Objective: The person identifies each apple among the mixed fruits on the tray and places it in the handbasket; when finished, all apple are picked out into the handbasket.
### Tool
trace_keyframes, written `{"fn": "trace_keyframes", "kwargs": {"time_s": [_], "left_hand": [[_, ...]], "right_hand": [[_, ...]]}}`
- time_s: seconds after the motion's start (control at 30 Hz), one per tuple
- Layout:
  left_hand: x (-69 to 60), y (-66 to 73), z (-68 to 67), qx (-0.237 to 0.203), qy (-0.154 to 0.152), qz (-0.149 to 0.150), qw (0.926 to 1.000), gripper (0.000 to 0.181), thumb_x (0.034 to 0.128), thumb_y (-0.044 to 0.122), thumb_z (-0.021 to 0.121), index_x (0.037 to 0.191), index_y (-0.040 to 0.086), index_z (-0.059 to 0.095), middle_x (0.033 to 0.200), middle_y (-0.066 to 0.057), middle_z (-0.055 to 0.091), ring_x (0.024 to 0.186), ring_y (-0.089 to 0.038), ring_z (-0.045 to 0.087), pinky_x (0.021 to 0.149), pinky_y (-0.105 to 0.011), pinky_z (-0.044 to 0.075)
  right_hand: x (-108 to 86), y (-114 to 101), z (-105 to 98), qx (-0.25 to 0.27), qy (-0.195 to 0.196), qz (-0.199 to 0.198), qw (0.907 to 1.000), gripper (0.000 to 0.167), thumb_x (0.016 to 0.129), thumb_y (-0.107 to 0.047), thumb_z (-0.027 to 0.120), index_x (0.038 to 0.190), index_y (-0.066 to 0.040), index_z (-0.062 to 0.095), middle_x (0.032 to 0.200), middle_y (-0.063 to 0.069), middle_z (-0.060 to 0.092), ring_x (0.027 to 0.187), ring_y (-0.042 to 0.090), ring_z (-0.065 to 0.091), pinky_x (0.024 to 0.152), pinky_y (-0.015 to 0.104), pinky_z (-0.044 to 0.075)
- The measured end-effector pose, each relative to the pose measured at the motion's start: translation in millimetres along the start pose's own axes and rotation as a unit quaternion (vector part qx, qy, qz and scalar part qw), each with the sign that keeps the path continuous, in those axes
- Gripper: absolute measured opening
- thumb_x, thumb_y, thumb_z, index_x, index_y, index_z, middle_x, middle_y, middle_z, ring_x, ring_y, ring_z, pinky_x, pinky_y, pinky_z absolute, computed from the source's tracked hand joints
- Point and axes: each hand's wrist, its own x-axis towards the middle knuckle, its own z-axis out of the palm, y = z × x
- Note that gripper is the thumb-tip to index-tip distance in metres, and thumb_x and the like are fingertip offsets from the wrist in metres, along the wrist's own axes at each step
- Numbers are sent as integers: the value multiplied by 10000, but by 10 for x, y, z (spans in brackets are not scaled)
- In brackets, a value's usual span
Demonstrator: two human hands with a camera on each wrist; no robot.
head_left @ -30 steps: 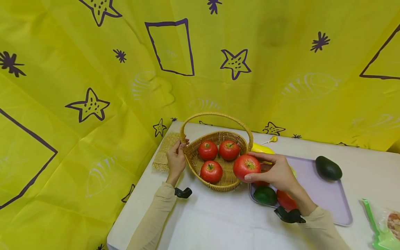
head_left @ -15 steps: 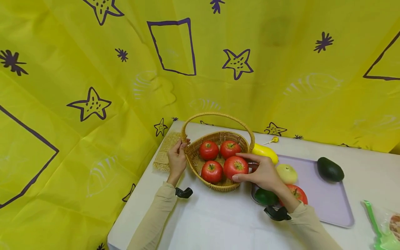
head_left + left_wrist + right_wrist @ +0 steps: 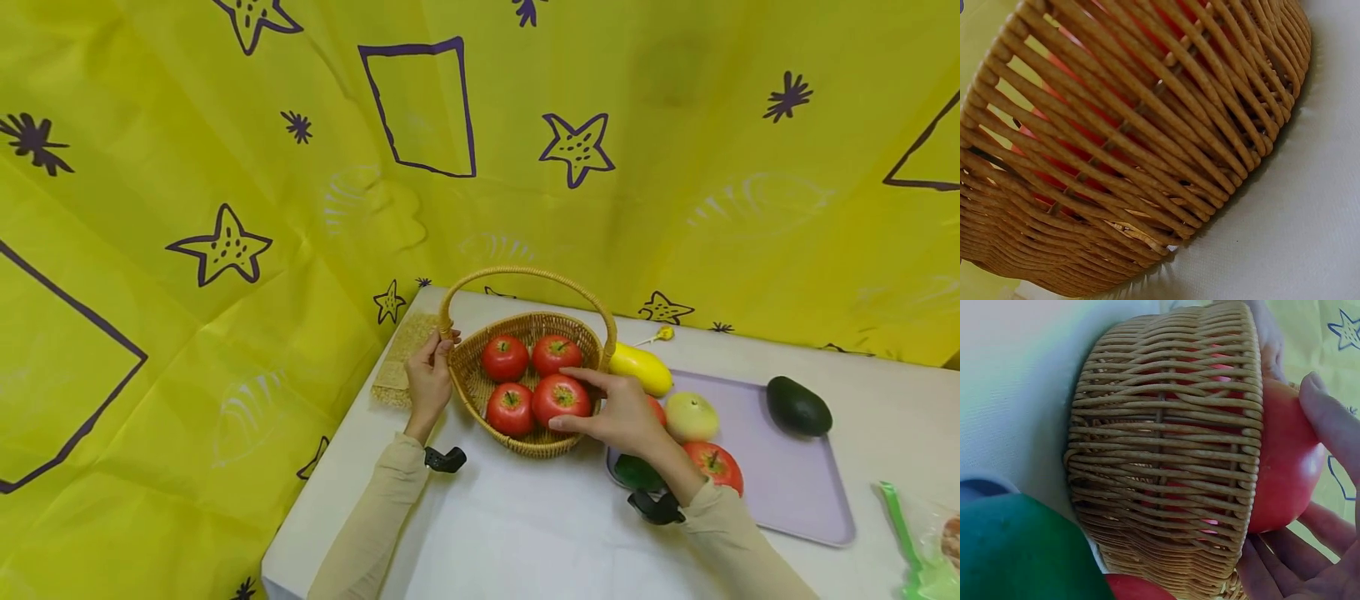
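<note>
while my left hand (image 3: 430, 379) grips the handle (image 3: 517, 271) at its left base, my right hand (image 3: 622, 412) grasps the apple (image 3: 559, 402) at the front right of the basket (image 3: 540, 451). governing relation: the apple lies directly left of my right palm, with the thumb on its near side and the fingers on its far side. my right hand is the nearer one, in contact; my left hand is across the basket, well apart from it.

height: the apple's upper part stands above the rim and its lower part sits behind the wicker wall. whether its base bears on the basket floor, i cannot tell.

neighbours: the left apple (image 3: 510, 409) lies just beside it, and the far apple (image 3: 557, 356) lies just behind. contact with either cannot be confirmed.

orientation: the apple is round, with no marked long axis; its stem end points upward. the handle arches from left to right over the basket, which stands upright on the surface (image 3: 525, 533).
</note>
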Motion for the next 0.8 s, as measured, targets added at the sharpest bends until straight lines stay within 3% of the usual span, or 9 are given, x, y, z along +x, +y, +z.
{"fn": "trace_keyframes", "kwargs": {"time_s": [0.1, 0.27, 0.4, 0.6, 0.8], "left_hand": [[-3, -4, 11, -33, -68, -3, 10000, 312, 1088, 73, 571, 1308, -120, 683, 1160, -297, 751, 1103, -475, 727, 1045, -317, 590], [-9, -6, 32, -94, -12, -14, 10000, 309, 1078, 50, 577, 1316, -118, 681, 1150, -297, 754, 1089, -476, 729, 1034, -291, 593], [-4, 2, 52, -120, 32, 21, 9999, 269, 1068, 18, 581, 1256, -128, 706, 1135, -309, 753, 1082, -487, 728, 1020, -261, 592], [-1, 7, 62, -2, 198, -66, 9998, 261, 1056, -30, 576, 1245, -170, 689, 1128, -343, 742, 1090, -511, 720, 1001, -138, 552], [-9, 198, 63, 19, 203, -18, 9998, 257, 1053, -73, 556, 1235, -222, 660, 1106, -393, 719, 1077, -555, 697, 1000, -144, 555]], "right_hand": [[0, 13, 37, -374, 65, -226, 9990, 783, 690, -496, 996, 1350, -161, 738, 1083, 87, 780, 816, 167, 636, 719, 282, 560], [1, 33, 102, -756, 30, -552, 9956, 776, 713, -472, 989, 1332, -82, 730, 1169, 123, 788, 965, 250, 741, 838, 443, 635], [-7, 69, 157, -922, 168, -925, 9913, 629, 772, -338, 971, 1267, -21, 746, 1183, 159, 783, 1047, 340, 748, 878, 516, 627], [-6, 135, 222, -879, 586, -1446, 9838, 473, 787, -194, 956, 1182, -2, 781, 1125, 150, 799, 1041, 339, 760, 873, 520, 618], [-5, 142, 233, -935, 452, -1463, 9838, 469, 830, -203, 921, 1218, 10, 764, 1157, 157, 789, 1069, 345, 742, 908, 535, 608]]}}
